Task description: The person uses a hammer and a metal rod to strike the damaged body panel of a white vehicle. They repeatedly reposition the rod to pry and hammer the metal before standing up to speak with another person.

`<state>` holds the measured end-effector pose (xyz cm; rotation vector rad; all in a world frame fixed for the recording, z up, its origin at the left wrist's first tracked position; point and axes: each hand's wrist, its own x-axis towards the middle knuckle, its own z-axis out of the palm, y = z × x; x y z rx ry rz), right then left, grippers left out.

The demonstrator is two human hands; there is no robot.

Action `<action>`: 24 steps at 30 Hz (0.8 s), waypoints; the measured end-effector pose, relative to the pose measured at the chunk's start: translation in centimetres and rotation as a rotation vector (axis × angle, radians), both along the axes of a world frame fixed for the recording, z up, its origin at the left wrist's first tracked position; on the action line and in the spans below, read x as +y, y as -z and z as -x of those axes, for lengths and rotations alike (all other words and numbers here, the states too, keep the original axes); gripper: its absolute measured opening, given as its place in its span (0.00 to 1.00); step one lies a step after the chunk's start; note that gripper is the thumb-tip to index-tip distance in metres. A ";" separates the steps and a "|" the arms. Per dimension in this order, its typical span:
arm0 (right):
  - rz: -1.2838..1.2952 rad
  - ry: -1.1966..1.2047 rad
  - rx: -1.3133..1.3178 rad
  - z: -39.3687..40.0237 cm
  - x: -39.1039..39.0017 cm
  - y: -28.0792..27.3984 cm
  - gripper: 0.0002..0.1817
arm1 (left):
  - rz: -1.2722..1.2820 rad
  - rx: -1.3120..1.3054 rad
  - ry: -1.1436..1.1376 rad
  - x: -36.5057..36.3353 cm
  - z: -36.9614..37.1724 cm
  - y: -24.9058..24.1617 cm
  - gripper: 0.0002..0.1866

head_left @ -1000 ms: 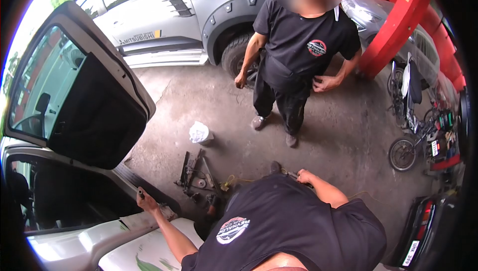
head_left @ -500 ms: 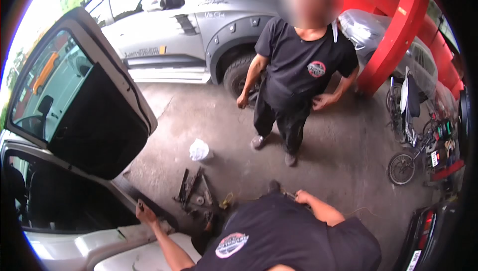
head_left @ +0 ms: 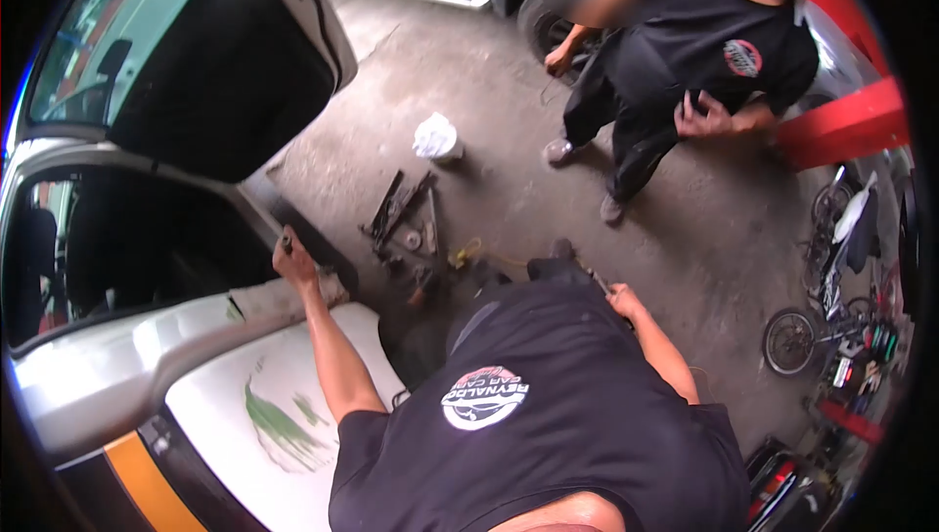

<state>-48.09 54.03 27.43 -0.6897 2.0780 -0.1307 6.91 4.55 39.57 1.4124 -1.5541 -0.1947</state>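
Note:
My left hand (head_left: 297,263) is closed around a short dark cylindrical tool, its tip pointing up; its exact kind does not show. It is over the sill by the open door of a silver vehicle (head_left: 117,356). Below that arm lies a white panel (head_left: 220,405) with green smears on it. My right hand (head_left: 622,299), out to the right of my body, is closed on a thin object (head_left: 597,281) too small to name. A thin yellow cord (head_left: 469,253) lies on the floor ahead of me.
Dark metal frame parts (head_left: 406,224) lie ahead on the concrete, with a white bucket (head_left: 437,139) beyond. Another person (head_left: 665,72) stands ahead right, holding a thin wire-like thing. An open car door (head_left: 215,53) juts out at left. Bicycles and a motorcycle (head_left: 841,239) stand far right.
My view has tilted down, so more of my shirt and the smeared panel shows. The other person has raised one hand at waist height. Both my hands stay closed.

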 end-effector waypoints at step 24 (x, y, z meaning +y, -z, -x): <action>-0.066 -0.002 -0.106 11.0 3.9 2.0 0.22 | -0.425 -0.028 -0.097 0.2 -3.2 0.9 0.25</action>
